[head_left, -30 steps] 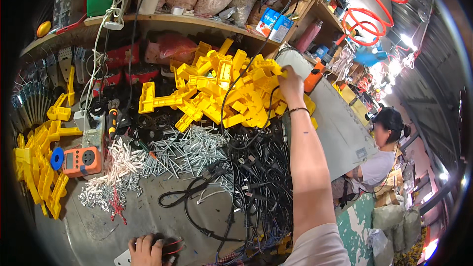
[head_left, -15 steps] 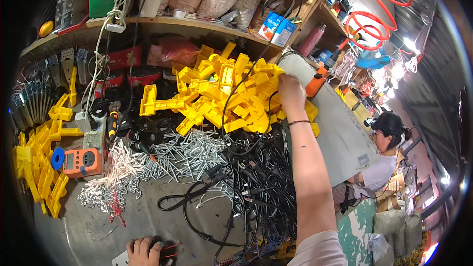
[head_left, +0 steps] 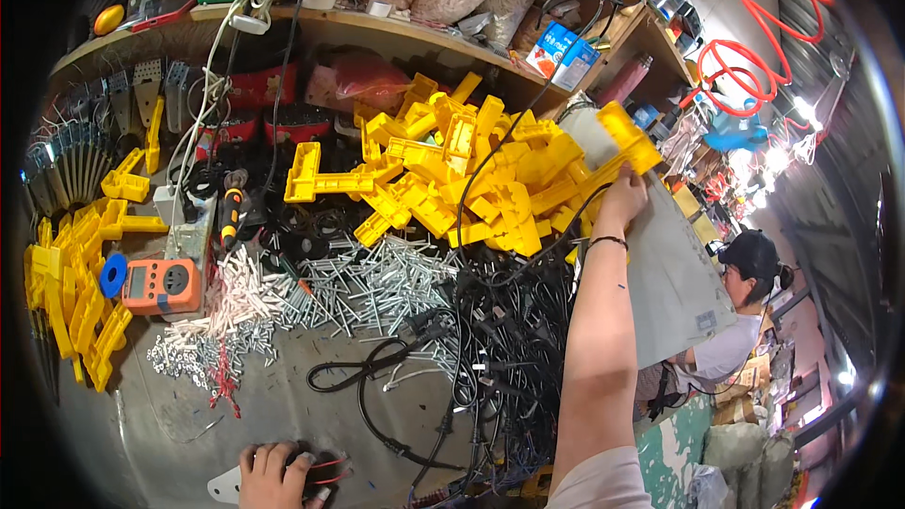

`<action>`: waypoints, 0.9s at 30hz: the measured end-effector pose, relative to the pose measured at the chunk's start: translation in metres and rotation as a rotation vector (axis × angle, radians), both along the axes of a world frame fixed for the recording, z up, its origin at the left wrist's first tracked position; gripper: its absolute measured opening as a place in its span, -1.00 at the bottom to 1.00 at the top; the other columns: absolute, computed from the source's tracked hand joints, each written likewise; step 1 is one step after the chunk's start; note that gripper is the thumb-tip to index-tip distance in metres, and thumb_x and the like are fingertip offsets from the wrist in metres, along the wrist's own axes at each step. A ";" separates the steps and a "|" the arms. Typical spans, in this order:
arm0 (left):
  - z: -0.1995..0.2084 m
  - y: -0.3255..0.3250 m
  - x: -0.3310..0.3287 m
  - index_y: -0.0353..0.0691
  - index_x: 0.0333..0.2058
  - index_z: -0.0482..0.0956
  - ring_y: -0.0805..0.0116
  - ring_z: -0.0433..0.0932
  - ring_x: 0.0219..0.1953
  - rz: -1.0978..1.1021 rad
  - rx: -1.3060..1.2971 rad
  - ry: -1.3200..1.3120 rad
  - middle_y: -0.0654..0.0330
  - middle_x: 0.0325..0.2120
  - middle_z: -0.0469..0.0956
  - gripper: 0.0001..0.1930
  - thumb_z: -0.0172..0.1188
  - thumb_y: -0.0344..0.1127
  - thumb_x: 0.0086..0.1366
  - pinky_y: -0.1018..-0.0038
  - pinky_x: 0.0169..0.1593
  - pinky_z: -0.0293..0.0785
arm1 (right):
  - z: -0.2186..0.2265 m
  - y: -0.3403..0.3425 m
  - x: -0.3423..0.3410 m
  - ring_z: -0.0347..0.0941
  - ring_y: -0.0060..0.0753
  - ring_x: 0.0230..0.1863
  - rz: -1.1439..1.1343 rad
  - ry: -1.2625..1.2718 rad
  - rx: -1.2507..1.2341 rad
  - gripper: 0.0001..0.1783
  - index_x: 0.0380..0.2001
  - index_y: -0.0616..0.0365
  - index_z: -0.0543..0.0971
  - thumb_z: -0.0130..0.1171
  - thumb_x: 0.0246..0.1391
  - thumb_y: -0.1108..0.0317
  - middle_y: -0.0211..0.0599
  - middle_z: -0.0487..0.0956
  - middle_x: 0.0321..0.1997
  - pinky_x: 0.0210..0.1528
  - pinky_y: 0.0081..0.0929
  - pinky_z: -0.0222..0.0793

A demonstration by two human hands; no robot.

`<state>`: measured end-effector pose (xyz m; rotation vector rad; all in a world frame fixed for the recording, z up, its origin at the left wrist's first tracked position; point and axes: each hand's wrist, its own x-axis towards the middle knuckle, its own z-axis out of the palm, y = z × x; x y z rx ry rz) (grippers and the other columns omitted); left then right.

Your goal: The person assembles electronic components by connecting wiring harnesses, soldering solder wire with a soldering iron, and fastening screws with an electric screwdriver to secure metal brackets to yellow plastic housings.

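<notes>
My right hand (head_left: 624,196) reaches to the right end of a pile of yellow plastic parts (head_left: 443,160), its fingers closed on a T-shaped yellow plastic part (head_left: 622,132). That part tilts upward over the edge of the grey panel. Low in the picture, my left hand (head_left: 273,477) curls its fingers over a pale metal plate (head_left: 224,484) with holes, lying at the bench's near edge. Thin red wires (head_left: 330,465) come out beside its fingers; most of the plate is hidden under the hand.
Loose screws (head_left: 377,287) and white sleeves (head_left: 247,294) cover the bench beside an orange meter (head_left: 162,285). Black power cords (head_left: 514,349) pile up left of my right forearm. A grey panel (head_left: 674,273) stands at right, with a co-worker (head_left: 740,292) beyond it.
My right hand has moved right and away from the pile, bringing the T-shaped yellow plastic part up into view. My left hand stays in almost the same place. The view has shifted slightly.
</notes>
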<state>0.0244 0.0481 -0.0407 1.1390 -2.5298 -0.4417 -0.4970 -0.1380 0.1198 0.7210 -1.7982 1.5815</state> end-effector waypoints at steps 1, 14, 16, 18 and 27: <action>0.001 -0.001 0.003 -0.22 -0.13 0.33 -0.06 0.28 -0.09 -0.010 0.035 -0.025 -0.03 -0.12 0.28 -0.31 0.39 -0.17 -0.30 0.02 0.02 0.11 | 0.001 -0.002 -0.005 0.46 -0.12 -0.27 0.042 0.072 -0.115 -0.67 -0.27 0.35 0.53 -0.05 0.15 0.26 -0.05 0.56 -0.33 -0.18 -0.33 0.30; 0.040 -0.014 0.017 -0.12 -0.34 0.44 0.18 0.47 -0.08 -0.353 -0.082 0.253 0.07 -0.24 0.51 -0.78 0.20 -0.31 -0.01 0.37 -0.07 0.41 | -0.095 0.105 0.280 0.46 -0.11 -0.32 2.080 0.058 1.125 -0.83 -0.34 0.20 0.50 0.03 0.00 0.37 -0.14 0.50 -0.39 -0.23 -0.35 0.39; 0.027 -0.019 0.030 -0.18 -0.24 0.42 0.21 0.48 -0.11 0.004 -0.030 0.657 0.07 -0.24 0.49 -0.67 0.26 -0.26 0.02 0.38 -0.09 0.40 | -0.120 0.076 0.256 0.44 -0.18 -0.27 1.288 0.663 1.011 -0.83 -0.34 0.17 0.50 0.03 -0.05 0.42 -0.22 0.49 -0.35 -0.21 -0.37 0.39; 0.029 -0.004 0.037 -0.19 -0.16 0.38 0.30 0.48 -0.18 0.645 0.504 1.137 0.15 -0.22 0.46 -0.68 0.20 -0.32 0.10 0.43 -0.10 0.38 | -0.136 0.053 0.244 0.37 -0.29 -0.25 1.132 0.848 0.930 -0.87 -0.46 0.13 0.48 0.01 -0.18 0.44 -0.35 0.42 -0.37 -0.24 -0.42 0.38; 0.014 -0.019 0.043 -0.25 0.07 0.17 0.24 0.43 -0.04 0.621 0.782 1.667 0.11 -0.06 0.38 -0.35 0.26 -0.16 0.06 0.34 -0.07 0.45 | -0.141 0.039 0.241 0.41 -0.22 -0.21 1.289 0.721 0.859 -0.89 -0.46 0.17 0.44 0.04 -0.18 0.48 -0.28 0.46 -0.29 -0.23 -0.40 0.40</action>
